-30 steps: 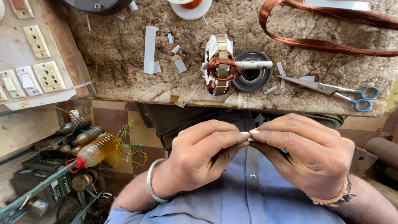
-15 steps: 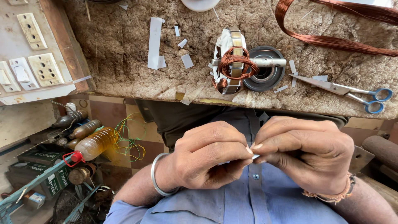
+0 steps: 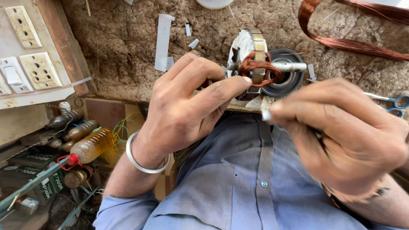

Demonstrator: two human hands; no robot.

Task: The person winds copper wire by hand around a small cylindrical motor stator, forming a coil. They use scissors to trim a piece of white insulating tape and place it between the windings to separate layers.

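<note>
My left hand [image 3: 187, 102] is raised over the bench edge, fingers stretched out. Its index fingertip reaches the copper coil [image 3: 260, 68] wound on a small motor stator [image 3: 252, 40]; I see nothing held in it. My right hand [image 3: 349, 136] is close to the camera and blurred, pinching a small white slip [image 3: 266, 115] between thumb and fingertip, just below the stator. A metal shaft [image 3: 292, 67] lies across a black round part [image 3: 294, 83] beside the coil.
The rough brown bench top [image 3: 119, 51] carries a long white paper strip [image 3: 163, 40], small paper scraps, a loop of copper wire [image 3: 341, 42] and blue-handled scissors [image 3: 394, 102]. A board of sockets and switches [image 3: 40, 68] is at left. An oil bottle [image 3: 91, 145] and clutter lie below.
My hands, joined at my chest before, have parted. The left hand rose to the copper coil. The right hand moved right and up, keeping the white slip.
</note>
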